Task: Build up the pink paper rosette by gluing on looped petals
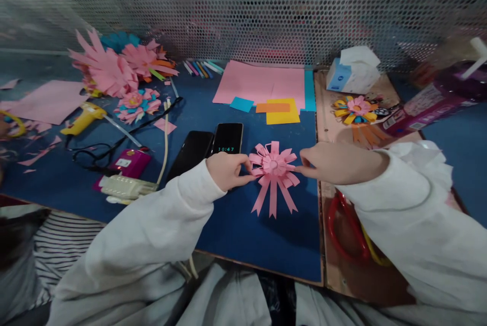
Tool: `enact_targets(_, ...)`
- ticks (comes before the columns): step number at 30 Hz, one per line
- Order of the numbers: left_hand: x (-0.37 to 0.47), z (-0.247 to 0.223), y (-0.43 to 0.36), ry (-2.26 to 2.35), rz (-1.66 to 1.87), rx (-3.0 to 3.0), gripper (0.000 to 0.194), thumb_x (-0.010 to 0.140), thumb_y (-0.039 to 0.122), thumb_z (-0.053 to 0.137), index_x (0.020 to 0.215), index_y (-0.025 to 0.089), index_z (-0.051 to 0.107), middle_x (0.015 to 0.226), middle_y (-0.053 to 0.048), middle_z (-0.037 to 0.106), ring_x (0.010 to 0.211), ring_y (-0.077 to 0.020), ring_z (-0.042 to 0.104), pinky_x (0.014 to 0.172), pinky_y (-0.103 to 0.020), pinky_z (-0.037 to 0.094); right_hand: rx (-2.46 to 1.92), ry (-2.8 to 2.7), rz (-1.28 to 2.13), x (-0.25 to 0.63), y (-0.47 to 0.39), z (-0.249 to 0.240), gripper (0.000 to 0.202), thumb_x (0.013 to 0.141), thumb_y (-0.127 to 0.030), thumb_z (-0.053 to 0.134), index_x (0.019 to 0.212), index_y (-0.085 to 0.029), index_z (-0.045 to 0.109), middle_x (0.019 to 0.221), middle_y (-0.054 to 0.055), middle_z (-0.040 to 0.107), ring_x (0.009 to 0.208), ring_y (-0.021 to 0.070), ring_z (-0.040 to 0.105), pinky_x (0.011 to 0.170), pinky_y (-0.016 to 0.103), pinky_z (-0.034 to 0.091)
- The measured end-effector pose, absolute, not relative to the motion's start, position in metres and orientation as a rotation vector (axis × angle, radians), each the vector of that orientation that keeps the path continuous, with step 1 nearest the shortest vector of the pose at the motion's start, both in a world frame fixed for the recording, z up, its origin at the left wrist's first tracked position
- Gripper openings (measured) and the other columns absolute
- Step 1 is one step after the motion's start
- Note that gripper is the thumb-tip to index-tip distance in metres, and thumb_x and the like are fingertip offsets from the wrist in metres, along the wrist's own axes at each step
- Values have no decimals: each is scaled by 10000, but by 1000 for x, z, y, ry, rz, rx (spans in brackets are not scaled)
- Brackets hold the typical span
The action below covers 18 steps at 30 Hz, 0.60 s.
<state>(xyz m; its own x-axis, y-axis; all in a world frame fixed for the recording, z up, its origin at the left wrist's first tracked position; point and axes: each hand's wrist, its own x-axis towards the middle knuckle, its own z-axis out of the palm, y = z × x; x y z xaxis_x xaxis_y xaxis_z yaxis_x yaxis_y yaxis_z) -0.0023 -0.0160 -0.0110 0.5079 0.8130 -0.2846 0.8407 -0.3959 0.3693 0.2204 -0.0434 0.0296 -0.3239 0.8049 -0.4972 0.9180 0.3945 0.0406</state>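
One pink paper flower (273, 165) is over the blue table (262, 245); the left hand (228, 170) pinches its left edge; the right hand (340, 163) has bent fingers at the right edge, whether pinching I cannot tell; two phones (227, 136) lie near the left hand; farther left, a glue gun (84, 119).

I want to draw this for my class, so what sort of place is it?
Probably a craft workspace: the blue table holds a yellow glue gun and coloured paper sheets, and somebody is handling a pink paper flower.
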Motion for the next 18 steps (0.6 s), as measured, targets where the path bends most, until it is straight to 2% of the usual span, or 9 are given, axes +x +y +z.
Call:
enact_targets(9, -2, -10, -17, 1370, -74, 2295, 185, 711, 314, 697, 767, 162, 608, 381, 103, 444, 421, -76, 473, 515, -194, 316, 1514, 2196, -346, 221, -46, 30, 422, 913, -440, 336, 889, -156, 646, 871, 111, 683, 769, 256, 654, 580, 332, 419)
enact_targets(18, -2, -12, -18, 1356, -82, 2319, 197, 701, 330, 704, 741, 172, 592, 378, 104, 446, 412, -76, 465, 512, -196, 312, 1494, 2237, -252, 217, -48, 25, 396, 904, -431, 376, 860, -157, 658, 799, 129, 691, 740, 262, 663, 518, 304, 399)
